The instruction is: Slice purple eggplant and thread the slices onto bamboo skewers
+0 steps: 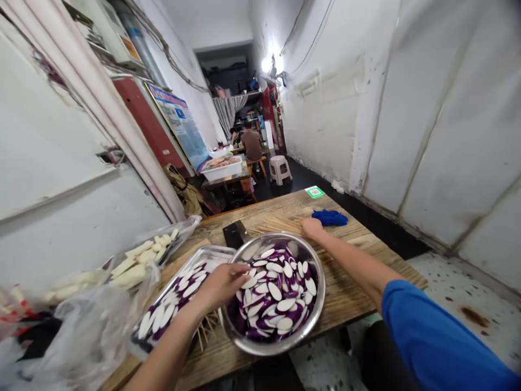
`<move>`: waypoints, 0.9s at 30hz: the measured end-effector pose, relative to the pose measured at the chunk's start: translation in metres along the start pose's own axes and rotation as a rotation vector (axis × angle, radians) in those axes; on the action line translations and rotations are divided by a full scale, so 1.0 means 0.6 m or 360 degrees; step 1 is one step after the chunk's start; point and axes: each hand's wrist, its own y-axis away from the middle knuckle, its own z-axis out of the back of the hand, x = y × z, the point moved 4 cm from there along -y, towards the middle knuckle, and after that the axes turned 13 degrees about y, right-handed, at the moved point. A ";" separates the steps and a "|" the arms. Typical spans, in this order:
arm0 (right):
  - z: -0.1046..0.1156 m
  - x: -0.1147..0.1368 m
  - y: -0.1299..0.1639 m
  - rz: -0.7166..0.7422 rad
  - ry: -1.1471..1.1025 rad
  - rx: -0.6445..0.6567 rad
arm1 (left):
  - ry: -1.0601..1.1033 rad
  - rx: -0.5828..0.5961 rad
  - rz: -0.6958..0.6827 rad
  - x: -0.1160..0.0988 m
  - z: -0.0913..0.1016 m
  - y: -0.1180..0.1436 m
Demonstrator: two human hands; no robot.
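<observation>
A steel bowl (280,331) heaped with eggplant slices (277,293) is seen nearest, on the wooden table (354,293). The left hand (222,282) is curled loosely over the bowl's left rim, touching slices. Just beside lies a tray (211,254) of skewered slices. Beyond the bowl, the right hand (312,227) is closed on bamboo skewers (277,221), near a cleaver (235,234) and blue cloth (330,218).

the bowl (313,320) at 6 o'clock is shiny polished metal, and the tray (215,252) at its 9 o'clock is duller brushed metal. the table (362,255) is rough, matt, grainy wood. at 1 o'clock lies a fuzzy blue cloth (330,218); at 8 o'clock, crinkled glossy clear plastic bags (93,331).
</observation>
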 end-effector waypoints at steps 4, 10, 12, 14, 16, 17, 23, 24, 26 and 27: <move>-0.014 -0.012 -0.001 -0.0054 -0.0221 0.0005 | 0.0003 0.0290 -0.0220 0.000 -0.113 -0.026; 0.007 -0.046 0.026 -0.0150 -0.0696 -0.0085 | 0.0082 0.0288 -0.0329 0.026 -0.181 -0.084; 0.023 -0.053 0.050 -0.0126 -0.0919 -0.0123 | 0.0089 0.0300 -0.0272 0.039 -0.188 -0.099; 0.042 -0.056 0.088 -0.0073 -0.1159 -0.0162 | 0.0035 0.0353 -0.0255 0.051 -0.192 -0.106; 0.064 -0.055 0.137 -0.0004 -0.1385 -0.0217 | -0.0055 0.0364 -0.0344 0.059 -0.195 -0.103; 0.075 -0.054 0.166 0.0032 -0.1486 -0.0247 | -0.0107 0.0350 -0.0426 0.063 -0.197 -0.099; 0.118 -0.030 0.329 0.0240 -0.1844 -0.0309 | -0.0360 0.0255 -0.0443 0.102 -0.211 -0.075; 0.119 -0.024 0.348 0.0267 -0.1905 -0.0291 | -0.0354 0.0234 -0.0412 0.107 -0.211 -0.076; 0.114 -0.012 0.379 0.0294 -0.2127 -0.0228 | -0.0304 0.0215 -0.0387 0.109 -0.209 -0.078; 0.110 -0.007 0.391 0.0298 -0.2200 -0.0214 | -0.0238 0.0192 -0.0388 0.107 -0.205 -0.079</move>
